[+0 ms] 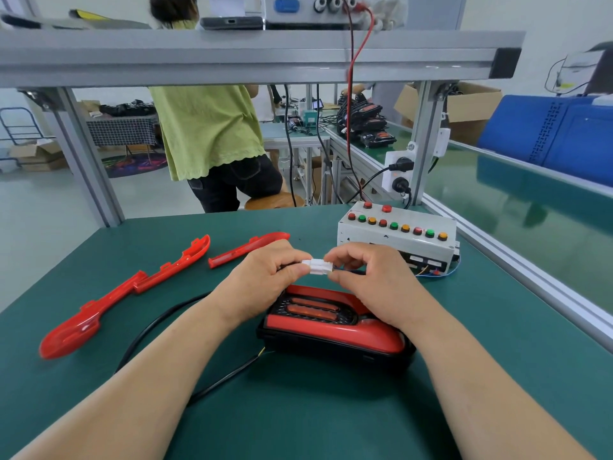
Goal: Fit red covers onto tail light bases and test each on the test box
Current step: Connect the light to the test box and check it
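Now, from the head camera, both hands are up just above the tail light [335, 330]. It sits on the green tabletop [331, 423] right under them, red on top and black below.

The left hand [265, 277] has its fingers curled and pinches the left end of a small white plug [316, 266]. The right hand [371, 277] pinches the right end the same way.

The white plug lies sideways, left to right, between the two hands. So I think the push has to go straight along that line, hand toward hand. I cannot tell if its two halves are all the way in.

The test box [396, 239] stands behind the right hand, a little to the right. Thin wires [431, 274] run from it toward that hand. A black cable [149, 329] curves in from the left. Loose red covers [122, 293] lie well apart, off to the left.
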Demonstrator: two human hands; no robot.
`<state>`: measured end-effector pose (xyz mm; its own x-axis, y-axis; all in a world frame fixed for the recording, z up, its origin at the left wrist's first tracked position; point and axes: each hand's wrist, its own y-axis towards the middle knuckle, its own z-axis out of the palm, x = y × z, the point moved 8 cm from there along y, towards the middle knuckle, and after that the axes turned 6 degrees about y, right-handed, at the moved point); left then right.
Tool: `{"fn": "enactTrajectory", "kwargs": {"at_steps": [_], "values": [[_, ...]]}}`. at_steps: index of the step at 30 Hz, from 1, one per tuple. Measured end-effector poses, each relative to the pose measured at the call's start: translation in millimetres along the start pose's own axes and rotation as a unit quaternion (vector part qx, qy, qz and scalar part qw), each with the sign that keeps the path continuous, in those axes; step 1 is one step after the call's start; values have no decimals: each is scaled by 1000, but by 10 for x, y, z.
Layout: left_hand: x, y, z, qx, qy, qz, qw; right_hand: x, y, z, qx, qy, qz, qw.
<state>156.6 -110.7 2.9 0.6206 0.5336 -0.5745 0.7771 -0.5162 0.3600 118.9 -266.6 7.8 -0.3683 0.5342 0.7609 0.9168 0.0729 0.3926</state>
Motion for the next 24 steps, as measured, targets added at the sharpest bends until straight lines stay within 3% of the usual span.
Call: {"fn": "enactTrajectory", "kwargs": {"at_steps": [6, 10, 24], "values": [[60, 8, 1, -22, -30, -17, 999, -94, 15, -46, -35, -22, 43, 998], [192, 2, -65, -98, -147, -76, 981, -69, 9, -66, -48, -1, 38, 998], [206, -9, -47, -89, -186, -73, 976, -85, -2, -67, -72, 39, 41, 996]]}}
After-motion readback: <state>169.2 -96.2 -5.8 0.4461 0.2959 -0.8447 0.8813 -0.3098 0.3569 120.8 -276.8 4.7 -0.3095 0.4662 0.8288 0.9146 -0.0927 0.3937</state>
